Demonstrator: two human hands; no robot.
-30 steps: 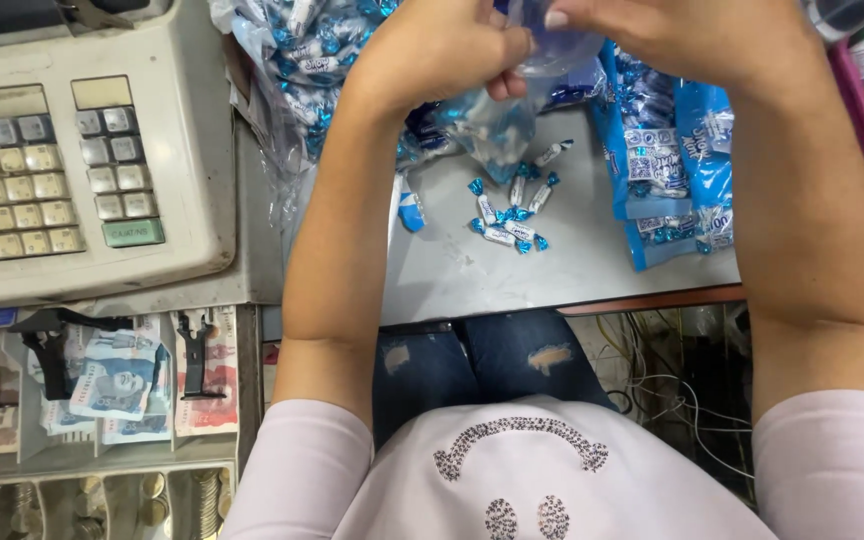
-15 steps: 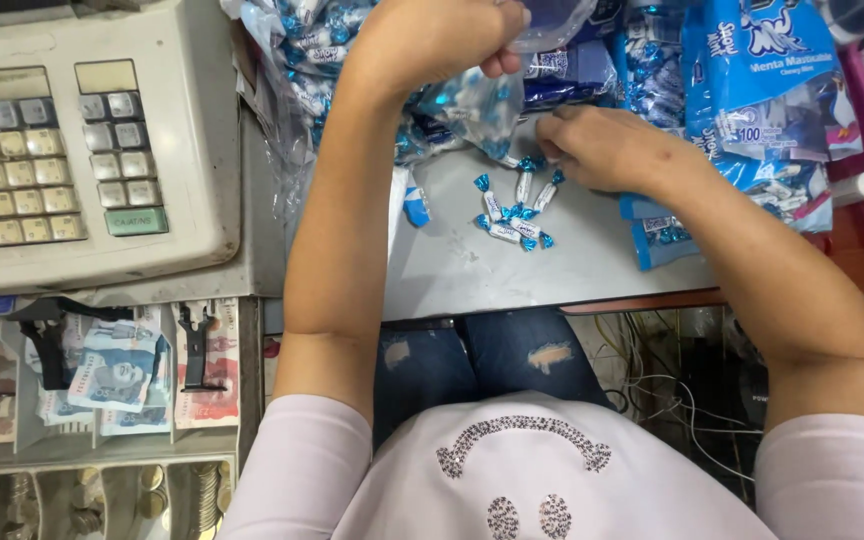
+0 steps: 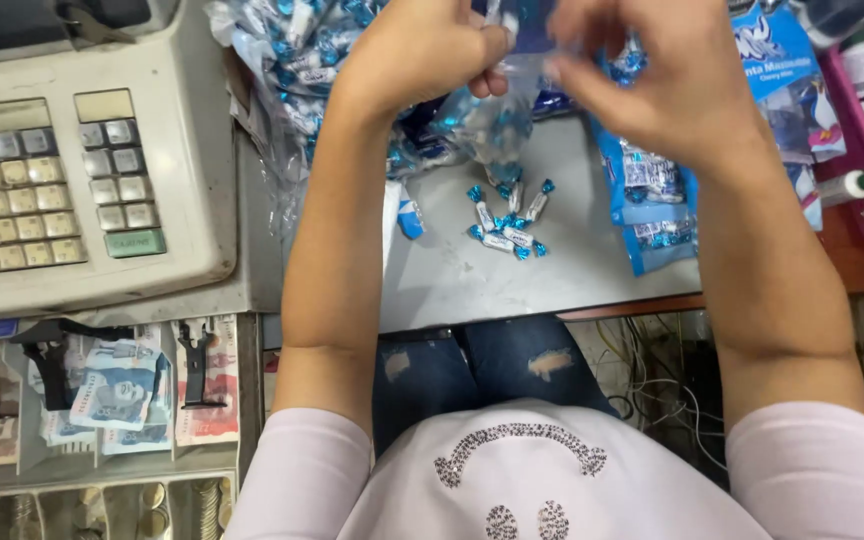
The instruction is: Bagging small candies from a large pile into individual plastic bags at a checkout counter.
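While loose blue-wrapped candies [image 3: 507,215] are lying on the grey counter [image 3: 452,280], the left hand [image 3: 422,50] is pinching a small clear bag [image 3: 497,115] and the right hand [image 3: 667,80], fingers half curled, is touching its top.

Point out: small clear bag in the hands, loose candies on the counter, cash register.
small clear bag [image 3: 497,120], head view, on its candy-filled lower part below the hands.
loose candies [image 3: 507,215], head view, middle of the small pile.
cash register [image 3: 62,190], head view, on the keypad.
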